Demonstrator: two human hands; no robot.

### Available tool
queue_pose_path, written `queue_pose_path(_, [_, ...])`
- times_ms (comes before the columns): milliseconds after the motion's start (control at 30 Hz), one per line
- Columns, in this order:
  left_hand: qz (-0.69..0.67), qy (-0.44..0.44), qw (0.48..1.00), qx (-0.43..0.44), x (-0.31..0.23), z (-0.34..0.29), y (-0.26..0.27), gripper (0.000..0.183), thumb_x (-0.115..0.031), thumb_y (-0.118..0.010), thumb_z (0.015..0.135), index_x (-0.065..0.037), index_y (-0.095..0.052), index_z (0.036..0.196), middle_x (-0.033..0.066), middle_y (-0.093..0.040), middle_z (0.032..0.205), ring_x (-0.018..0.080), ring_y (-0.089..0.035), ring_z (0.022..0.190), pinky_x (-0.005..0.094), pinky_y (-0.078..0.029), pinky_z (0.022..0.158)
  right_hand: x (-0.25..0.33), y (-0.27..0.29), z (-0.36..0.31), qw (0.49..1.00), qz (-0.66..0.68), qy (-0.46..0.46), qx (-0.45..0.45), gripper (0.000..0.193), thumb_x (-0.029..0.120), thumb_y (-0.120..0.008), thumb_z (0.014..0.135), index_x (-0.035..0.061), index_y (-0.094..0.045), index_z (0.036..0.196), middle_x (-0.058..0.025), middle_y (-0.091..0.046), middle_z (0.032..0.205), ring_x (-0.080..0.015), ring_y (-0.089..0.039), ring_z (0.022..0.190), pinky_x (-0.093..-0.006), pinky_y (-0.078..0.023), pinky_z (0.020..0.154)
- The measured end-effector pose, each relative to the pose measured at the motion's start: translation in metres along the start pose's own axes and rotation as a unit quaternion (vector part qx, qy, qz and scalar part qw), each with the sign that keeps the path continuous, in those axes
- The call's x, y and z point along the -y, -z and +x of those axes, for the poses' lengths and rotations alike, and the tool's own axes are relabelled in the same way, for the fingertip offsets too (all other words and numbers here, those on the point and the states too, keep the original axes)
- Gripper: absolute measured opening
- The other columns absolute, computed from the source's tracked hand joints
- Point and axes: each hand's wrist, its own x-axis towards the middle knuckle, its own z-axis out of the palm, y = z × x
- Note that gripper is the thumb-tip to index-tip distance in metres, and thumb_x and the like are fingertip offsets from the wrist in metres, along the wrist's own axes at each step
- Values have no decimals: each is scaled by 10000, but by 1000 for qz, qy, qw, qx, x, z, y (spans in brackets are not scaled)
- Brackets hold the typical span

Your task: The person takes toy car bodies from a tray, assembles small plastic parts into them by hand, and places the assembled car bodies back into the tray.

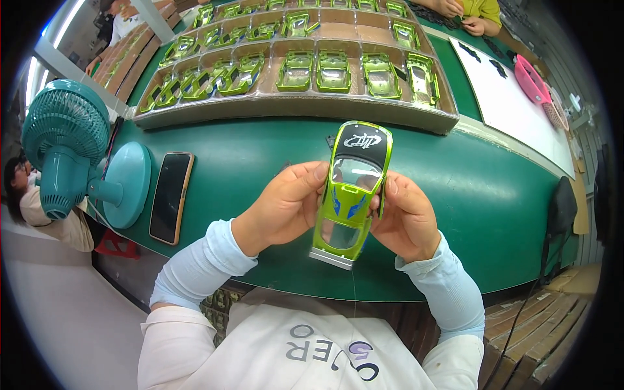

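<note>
Between my two hands is a green toy car body (pixel 339 200) with a black panel at its far end, blue markings and a silver strip at the near end. My left hand (pixel 286 201) grips its left side, thumb along the edge. On the right side, my right hand (pixel 404 211) holds it with thumb and fingers, beside what looks like a small open door. The body is raised over the green table (pixel 260 146). A small dark part shows just behind it, mostly hidden.
Behind my hands stands a divided cardboard tray (pixel 292 107) of similar green car bodies. To the left are a phone (pixel 171 198) and a teal fan (pixel 68 140). A white board (pixel 520 123) with black parts and a pink basket (pixel 532 79) lie right. Another person's hands (pixel 474 25) work across the table.
</note>
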Motion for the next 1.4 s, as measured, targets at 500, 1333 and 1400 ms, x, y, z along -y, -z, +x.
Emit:
queue_pose_path(500, [6, -22, 1000, 3, -13, -1, -9, 270, -269, -457, 894, -20, -516, 981, 38, -586, 851, 101, -567, 707, 254, -493, 592, 4, 9, 6, 997, -64, 42, -17, 391, 255, -416, 901, -11, -405, 1187, -98, -511, 1145, -177, -496, 1026, -349, -373, 877])
queue_pose_path(1333, [319, -213, 895, -230, -26, -6, 14, 159, -151, -597, 804, -9, -591, 876, 27, -596, 779, 68, -533, 688, 203, -430, 617, 141, 74, 248, 291, -922, 255, 8, 175, 52, -495, 696, -5, -601, 823, -192, -597, 803, -363, -566, 780, -395, -453, 734])
queue_pose_path(1400, [323, -184, 900, -227, -31, -12, 9, 132, -108, -573, 812, 1, -579, 885, 27, -585, 803, 65, -513, 712, 201, -418, 643, 138, 82, 254, 333, -938, 43, -83, 210, 35, -502, 698, 4, -635, 858, -172, -622, 839, -327, -588, 816, -367, -458, 756])
